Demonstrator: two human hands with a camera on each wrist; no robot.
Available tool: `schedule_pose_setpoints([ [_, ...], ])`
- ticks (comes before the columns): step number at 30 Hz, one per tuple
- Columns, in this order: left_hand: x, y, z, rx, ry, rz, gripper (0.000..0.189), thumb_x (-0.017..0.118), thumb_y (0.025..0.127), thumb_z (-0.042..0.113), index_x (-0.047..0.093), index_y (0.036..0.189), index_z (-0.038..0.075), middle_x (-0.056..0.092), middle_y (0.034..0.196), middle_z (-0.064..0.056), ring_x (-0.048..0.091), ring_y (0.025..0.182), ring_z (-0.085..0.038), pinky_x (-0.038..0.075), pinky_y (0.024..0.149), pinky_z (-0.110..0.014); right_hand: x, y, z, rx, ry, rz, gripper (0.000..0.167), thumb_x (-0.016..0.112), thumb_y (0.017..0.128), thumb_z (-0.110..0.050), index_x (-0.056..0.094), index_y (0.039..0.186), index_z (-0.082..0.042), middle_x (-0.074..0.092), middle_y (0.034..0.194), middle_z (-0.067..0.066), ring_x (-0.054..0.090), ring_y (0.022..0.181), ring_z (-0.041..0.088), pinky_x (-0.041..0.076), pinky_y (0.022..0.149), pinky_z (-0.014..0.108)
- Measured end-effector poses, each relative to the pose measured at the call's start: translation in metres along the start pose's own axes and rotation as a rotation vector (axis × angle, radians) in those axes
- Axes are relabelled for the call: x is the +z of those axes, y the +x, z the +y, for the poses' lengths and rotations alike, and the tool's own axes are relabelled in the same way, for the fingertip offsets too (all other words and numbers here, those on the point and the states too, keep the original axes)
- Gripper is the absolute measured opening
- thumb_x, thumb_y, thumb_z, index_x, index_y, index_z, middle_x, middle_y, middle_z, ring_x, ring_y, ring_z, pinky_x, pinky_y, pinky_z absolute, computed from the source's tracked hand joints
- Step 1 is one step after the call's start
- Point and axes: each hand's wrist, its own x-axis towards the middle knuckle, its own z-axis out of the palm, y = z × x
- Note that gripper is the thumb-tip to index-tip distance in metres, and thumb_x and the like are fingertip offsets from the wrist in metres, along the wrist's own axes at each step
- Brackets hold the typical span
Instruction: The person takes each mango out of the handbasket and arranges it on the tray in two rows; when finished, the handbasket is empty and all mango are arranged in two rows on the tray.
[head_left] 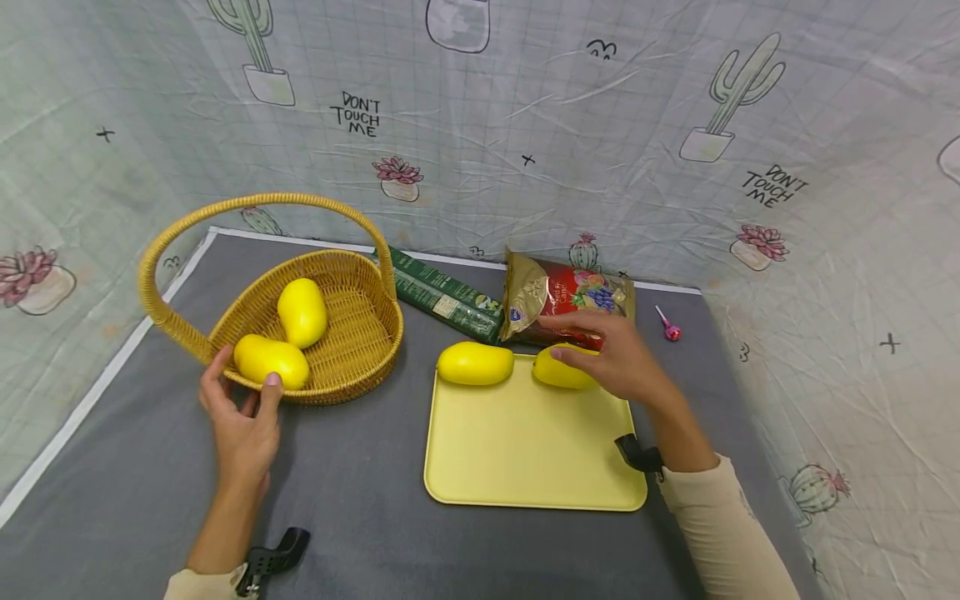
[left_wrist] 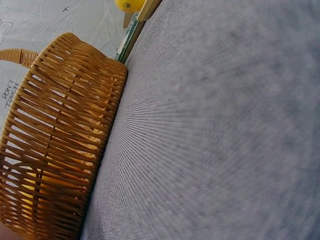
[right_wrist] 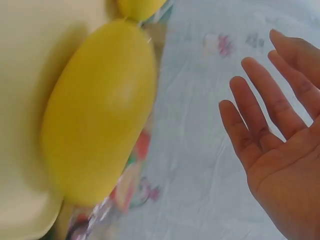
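My left hand (head_left: pixel 243 425) grips the front-left rim of a wicker basket (head_left: pixel 360 367), thumb and forefinger beside a yellow mango (head_left: pixel 270 362) inside. Behind that one, a second mango (head_left: pixel 302 312) lies in the basket. In the left wrist view, the basket's woven side (left_wrist: pixel 60 125) hides most of the hand. On the right, my right hand (head_left: pixel 611 354) hovers over a mango (head_left: pixel 558 371) at the back of a yellow tray (head_left: pixel 532 450). Its fingers are extended and hold nothing; the right wrist view shows them apart from the mango (right_wrist: pixel 102 112). Another mango (head_left: pixel 475 364) lies at the tray's back-left corner.
Behind the tray lie a green packet (head_left: pixel 450 304) and a red and gold candy bag (head_left: pixel 562 292). A pink lollipop (head_left: pixel 671 329) rests farther right. A patterned cloth (head_left: pixel 487 125) hangs behind the grey table (head_left: pixel 352 492), and the basket's tall handle (head_left: pixel 262 198) arches above it.
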Motion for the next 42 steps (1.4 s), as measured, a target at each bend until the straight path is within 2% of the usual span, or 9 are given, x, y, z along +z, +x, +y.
schedule_pose_setpoints([
  [4,0.0,0.0,-0.001,0.003,-0.001,0.001,0.071,0.064,0.106,0.015,0.028,0.164,0.035,0.015,0.17,0.005,0.017,0.162,-0.021,0.021,0.132,-0.054,0.008,0.009,-0.015,-0.058,0.03,-0.014,0.045,0.08,0.096,-0.014,0.072,0.14,-0.018,0.073,0.135,0.001,0.067,0.126,0.028,0.055,0.106,0.053],
  [9,0.0,0.001,-0.002,0.004,-0.01,0.003,0.072,0.064,0.105,0.015,0.028,0.164,0.035,0.015,0.17,0.005,0.017,0.162,-0.021,0.019,0.132,-0.054,0.023,0.023,-0.029,-0.126,0.12,-0.04,0.044,0.081,0.095,-0.012,0.073,0.138,-0.015,0.074,0.131,0.0,0.069,0.123,0.02,0.058,0.104,0.04],
  [16,0.001,0.0,-0.002,0.001,0.004,0.002,0.071,0.064,0.106,0.016,0.027,0.164,0.036,0.015,0.17,0.006,0.016,0.162,-0.021,0.02,0.132,-0.054,0.049,0.045,-0.046,-0.203,0.192,-0.073,0.044,0.082,0.095,-0.014,0.073,0.138,-0.015,0.076,0.133,0.0,0.067,0.127,0.018,0.054,0.108,0.044],
  [22,0.0,0.0,-0.002,0.006,0.004,0.006,0.07,0.064,0.106,0.016,0.028,0.164,0.035,0.016,0.17,0.006,0.018,0.162,-0.021,0.021,0.132,-0.053,0.071,0.067,-0.059,-0.211,0.279,-0.109,0.044,0.081,0.095,-0.017,0.072,0.138,-0.018,0.075,0.131,-0.002,0.069,0.124,0.015,0.055,0.109,0.041],
  [28,0.0,0.001,-0.001,0.004,0.003,-0.007,0.071,0.064,0.106,0.016,0.028,0.164,0.035,0.015,0.171,0.006,0.017,0.162,-0.021,0.021,0.132,-0.052,0.098,0.088,-0.075,-0.235,0.34,-0.152,0.046,0.081,0.096,-0.016,0.07,0.14,-0.012,0.074,0.136,0.003,0.069,0.125,0.022,0.055,0.109,0.041],
  [35,0.001,0.001,0.001,-0.011,0.017,-0.003,0.071,0.063,0.106,0.018,0.027,0.164,0.037,0.014,0.171,0.007,0.017,0.162,-0.02,0.022,0.132,-0.051,0.134,0.112,-0.093,-0.253,0.403,-0.201,0.047,0.083,0.094,-0.018,0.07,0.139,-0.012,0.073,0.137,0.002,0.067,0.12,0.006,0.056,0.106,0.035],
  [42,0.001,0.0,0.0,-0.015,0.02,-0.005,0.071,0.062,0.107,0.017,0.026,0.164,0.036,0.012,0.171,0.006,0.015,0.162,-0.023,0.021,0.132,-0.054,0.167,0.132,-0.111,-0.228,0.409,-0.253,0.049,0.083,0.094,-0.022,0.069,0.14,-0.012,0.072,0.137,0.002,0.065,0.12,0.004,0.053,0.103,0.021],
])
